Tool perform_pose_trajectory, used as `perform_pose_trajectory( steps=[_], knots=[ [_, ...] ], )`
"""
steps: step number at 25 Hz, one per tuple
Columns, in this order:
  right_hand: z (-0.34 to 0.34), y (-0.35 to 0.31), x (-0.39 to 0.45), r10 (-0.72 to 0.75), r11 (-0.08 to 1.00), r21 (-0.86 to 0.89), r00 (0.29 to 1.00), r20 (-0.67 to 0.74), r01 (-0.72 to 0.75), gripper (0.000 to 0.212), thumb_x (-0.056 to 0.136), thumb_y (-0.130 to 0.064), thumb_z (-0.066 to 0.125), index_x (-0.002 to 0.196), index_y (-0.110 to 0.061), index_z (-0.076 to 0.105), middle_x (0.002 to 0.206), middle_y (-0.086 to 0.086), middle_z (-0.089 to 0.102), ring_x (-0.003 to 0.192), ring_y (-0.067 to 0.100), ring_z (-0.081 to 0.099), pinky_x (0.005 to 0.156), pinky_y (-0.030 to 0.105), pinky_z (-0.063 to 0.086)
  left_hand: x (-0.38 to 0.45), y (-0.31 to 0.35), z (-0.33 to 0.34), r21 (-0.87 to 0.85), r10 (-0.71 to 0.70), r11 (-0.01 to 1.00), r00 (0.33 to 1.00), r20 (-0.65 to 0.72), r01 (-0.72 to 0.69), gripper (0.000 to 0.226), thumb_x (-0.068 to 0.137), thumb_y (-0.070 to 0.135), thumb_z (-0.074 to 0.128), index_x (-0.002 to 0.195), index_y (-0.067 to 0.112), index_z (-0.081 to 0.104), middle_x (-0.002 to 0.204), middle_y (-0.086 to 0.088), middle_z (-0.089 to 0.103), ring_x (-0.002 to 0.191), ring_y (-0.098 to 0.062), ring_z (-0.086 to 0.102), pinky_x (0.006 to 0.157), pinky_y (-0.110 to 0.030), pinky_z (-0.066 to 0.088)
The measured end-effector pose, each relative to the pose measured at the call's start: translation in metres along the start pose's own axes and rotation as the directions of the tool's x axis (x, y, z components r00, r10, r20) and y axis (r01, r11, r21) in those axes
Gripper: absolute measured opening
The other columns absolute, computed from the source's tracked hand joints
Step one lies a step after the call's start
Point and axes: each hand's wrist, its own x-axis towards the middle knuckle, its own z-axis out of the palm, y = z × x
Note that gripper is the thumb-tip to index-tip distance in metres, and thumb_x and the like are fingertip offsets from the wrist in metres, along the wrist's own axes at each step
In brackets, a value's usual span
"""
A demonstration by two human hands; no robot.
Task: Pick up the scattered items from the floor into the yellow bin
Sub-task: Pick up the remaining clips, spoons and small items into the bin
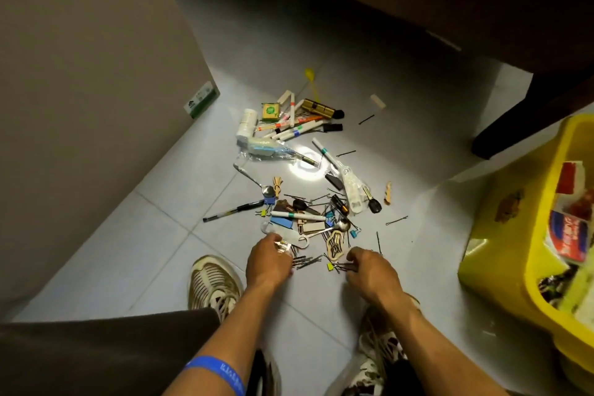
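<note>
Crouched over the near edge of the scattered items (299, 190), my left hand (268, 259) pinches something small, apparently clear plastic, while my right hand (369, 270) gathers thin, slippery hairpins (307, 262), the yellow bin (514, 235) waiting right.

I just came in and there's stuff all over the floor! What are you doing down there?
A person is tidying up. Both hands are down at the near edge of the pile: the left hand grips some small clear bits, the right hand gathers hairpins. Pens, clips and keys lie on the tiles. The yellow bin waits at the right, partly filled.
</note>
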Motion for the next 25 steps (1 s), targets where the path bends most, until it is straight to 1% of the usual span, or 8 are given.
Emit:
perform_pose_trajectory(
  steps=[2,8,12,14,17,19,21,25],
  knots=[
    [0.008,0.002,0.005,0.003,1.0,0.019,0.998,-0.068,-0.002,0.024,0.088,-0.021,0.06,0.112,-0.024,0.059,0.109,0.001,0.064,0.094,0.02,0.059,0.082,0.031,0.05,0.003,-0.007,0.008,0.086,0.004,0.996,0.999,-0.033,-0.001,0.035,0.086,0.02,0.068,0.12,0.02,0.061,0.093,0.009,0.058,0.08,-0.008,0.056,0.074,-0.028,0.048],
    [0.047,0.003,0.012,-0.012,1.0,0.018,0.988,-0.154,0.015,0.025,0.093,-0.024,0.056,0.118,-0.021,0.052,0.115,0.001,0.052,0.099,0.017,0.051,0.085,0.033,0.049,0.007,-0.028,0.029,0.287,0.154,0.953,0.972,-0.179,-0.098,0.051,0.081,0.028,0.07,0.128,0.021,0.052,0.123,-0.001,0.049,0.11,-0.019,0.044,0.09,-0.032,0.042],
    [0.054,-0.004,0.02,-0.019,0.999,0.045,0.976,-0.218,0.03,0.015,0.093,-0.024,0.055,0.107,-0.019,0.057,0.103,0.001,0.056,0.088,0.017,0.052,0.076,0.031,0.047,0.006,-0.036,0.027,0.268,0.061,0.963,0.982,-0.178,-0.011,0.072,0.078,0.033,0.075,0.139,0.024,0.037,0.134,-0.003,0.041,0.117,-0.022,0.041,0.094,-0.034,0.04],
    [0.057,-0.01,0.022,-0.03,0.998,0.048,0.97,-0.24,0.042,0.012,0.093,-0.023,0.055,0.102,-0.016,0.059,0.098,0.003,0.058,0.085,0.019,0.053,0.071,0.031,0.045,0.009,-0.038,0.026,0.197,0.042,0.98,0.989,-0.143,-0.013,0.075,0.078,0.029,0.077,0.14,0.025,0.035,0.131,-0.002,0.044,0.116,-0.022,0.044,0.091,-0.032,0.042],
    [0.06,-0.016,0.02,-0.021,0.997,0.069,0.959,-0.282,0.042,0.008,0.094,-0.021,0.054,0.099,-0.016,0.059,0.095,0.001,0.057,0.083,0.017,0.052,0.069,0.03,0.045,0.012,-0.036,0.024,-0.099,-0.046,0.994,0.995,-0.09,0.037,0.066,0.075,0.022,0.082,0.128,0.029,0.043,0.111,0.006,0.058,0.097,-0.016,0.06,0.079,-0.028,0.05],
    [0.06,-0.017,0.019,-0.019,0.992,0.114,0.946,-0.324,0.059,0.002,0.093,-0.021,0.054,0.095,-0.02,0.056,0.091,-0.003,0.055,0.078,0.014,0.05,0.065,0.028,0.042,0.011,-0.035,0.022,-0.259,-0.106,0.962,0.992,-0.064,0.086,0.052,0.078,0.018,0.08,0.117,0.031,0.047,0.095,0.014,0.061,0.079,-0.007,0.061,0.067,-0.02,0.047],
    [0.06,-0.025,0.019,-0.027,0.974,0.201,0.94,-0.341,0.101,0.005,0.091,-0.022,0.055,0.089,-0.025,0.052,0.084,-0.009,0.054,0.072,0.01,0.051,0.061,0.024,0.037,0.012,-0.037,0.018,-0.368,-0.148,0.923,0.987,-0.059,0.116,0.034,0.083,0.016,0.073,0.106,0.031,0.052,0.09,0.018,0.06,0.076,0.0,0.059,0.059,-0.018,0.042],
    [0.058,-0.057,0.022,-0.064,0.924,0.344,0.956,-0.288,0.166,0.005,0.091,-0.026,0.056,0.086,-0.026,0.055,0.077,-0.012,0.059,0.071,0.006,0.055,0.059,0.022,0.038,0.012,-0.038,0.006,-0.547,-0.192,0.827,0.98,-0.059,0.13,0.019,0.084,0.016,0.067,0.097,0.029,0.06,0.089,0.009,0.068,0.075,-0.008,0.064,0.055,-0.02,0.044]
  ],
)
